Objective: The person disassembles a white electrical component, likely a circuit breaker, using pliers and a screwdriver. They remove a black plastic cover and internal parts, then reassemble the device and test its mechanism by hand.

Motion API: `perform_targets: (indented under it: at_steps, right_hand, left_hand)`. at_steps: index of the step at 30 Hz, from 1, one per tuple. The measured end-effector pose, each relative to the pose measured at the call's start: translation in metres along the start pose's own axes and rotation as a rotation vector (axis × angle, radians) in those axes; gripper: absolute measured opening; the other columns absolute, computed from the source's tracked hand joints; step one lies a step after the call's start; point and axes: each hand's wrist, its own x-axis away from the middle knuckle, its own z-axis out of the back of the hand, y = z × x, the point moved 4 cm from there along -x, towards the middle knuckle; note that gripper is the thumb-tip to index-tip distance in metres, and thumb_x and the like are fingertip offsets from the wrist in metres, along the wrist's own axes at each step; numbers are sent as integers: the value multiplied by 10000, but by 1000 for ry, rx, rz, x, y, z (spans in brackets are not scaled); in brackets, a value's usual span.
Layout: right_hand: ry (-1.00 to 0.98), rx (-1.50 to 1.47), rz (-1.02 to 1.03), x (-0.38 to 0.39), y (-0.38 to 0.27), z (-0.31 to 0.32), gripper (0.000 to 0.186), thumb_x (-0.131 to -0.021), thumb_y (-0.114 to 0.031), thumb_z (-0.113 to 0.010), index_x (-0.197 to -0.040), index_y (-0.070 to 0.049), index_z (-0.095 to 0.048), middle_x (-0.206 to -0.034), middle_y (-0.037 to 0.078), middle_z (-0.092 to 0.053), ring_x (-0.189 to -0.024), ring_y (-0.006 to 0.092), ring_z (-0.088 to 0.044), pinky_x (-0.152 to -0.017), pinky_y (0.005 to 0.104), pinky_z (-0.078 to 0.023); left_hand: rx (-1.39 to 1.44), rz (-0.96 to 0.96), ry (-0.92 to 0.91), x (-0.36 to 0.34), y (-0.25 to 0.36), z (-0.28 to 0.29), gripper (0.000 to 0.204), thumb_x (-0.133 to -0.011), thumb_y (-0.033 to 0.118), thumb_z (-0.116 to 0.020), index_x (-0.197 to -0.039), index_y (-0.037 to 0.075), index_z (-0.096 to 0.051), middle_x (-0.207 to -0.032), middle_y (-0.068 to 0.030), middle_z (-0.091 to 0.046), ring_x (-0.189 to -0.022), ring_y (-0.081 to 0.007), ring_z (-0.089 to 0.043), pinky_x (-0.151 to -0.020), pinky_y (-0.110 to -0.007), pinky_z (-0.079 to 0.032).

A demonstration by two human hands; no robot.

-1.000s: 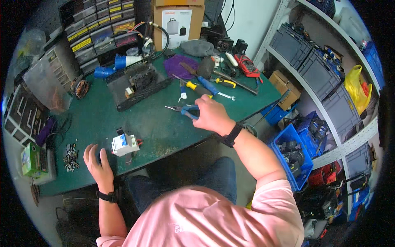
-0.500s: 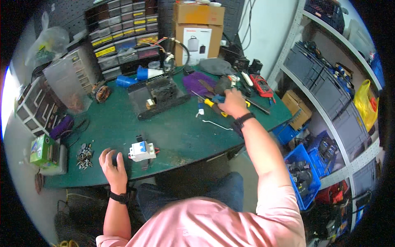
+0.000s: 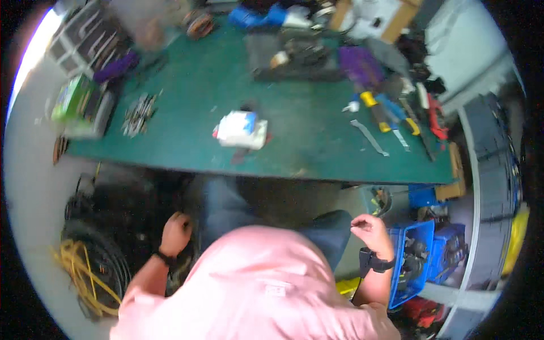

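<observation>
Both my hands are drawn back off the bench, near my lap. My left hand hangs below the front edge with its fingers curled in, and I see nothing in it. At the right, my right hand is half-curled, with a gap between thumb and fingers and nothing visible inside. A white circuit breaker with a blue toggle sits on the green workbench, beyond and between my hands. Farther right lie a yellow-and-black handled tool, a blue-and-yellow handled tool and a bent metal strip, all blurred.
Loose screws and a green box are on the left. A red meter and purple cloth lie right. Blue bins stand beside my right arm; a yellow cable coil is at lower left.
My right hand has let go of the tools on the bench and come back toward my body. My left hand has left the bench edge and dropped lower. The view has shifted downward.
</observation>
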Motion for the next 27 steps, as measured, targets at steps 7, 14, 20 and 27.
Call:
perform_targets:
  at_steps: [7, 14, 20, 27]
  right_hand:
    - [-67, 254, -68, -52, 52, -33, 219, -825, -42, -737, -1029, 9, -674, -888, 39, -684, -791, 115, -629, -715, 270, -521]
    - [-167, 428, 107, -106, 50, -60, 312, -813, -204, -743, -1012, 24, -669, -946, 191, -694, -857, 296, -669, -775, 389, -522]
    - [-216, 394, -66, -137, 52, -64, 347, -836, -236, -725, -1090, -6, -670, -1079, 217, -681, -1005, 369, -645, -866, 440, -501]
    - [-55, 866, 497, -137, 75, -54, 444, -926, -276, -616, -1310, -55, -581, -1363, 208, -556, -1257, 369, -510, -1064, 477, -386]
  left_hand:
    - [-70, 298, -633, 68, -57, -117, 290, -791, 106, -665, -1077, 63, -694, -967, -247, -679, -949, -417, -655, -815, -504, -532]
    - [-150, 150, -809, 132, -132, -228, 216, -827, 167, -598, -960, 75, -741, -902, -250, -689, -848, -432, -674, -856, -511, -520]
    - [159, 125, -640, 158, -153, -229, 290, -847, 288, -601, -955, 65, -751, -892, -229, -699, -829, -434, -677, -824, -521, -516]
    - [177, 385, -960, 134, -89, -198, 301, -851, 303, -600, -947, 60, -749, -891, -227, -699, -834, -432, -677, -825, -523, -515]
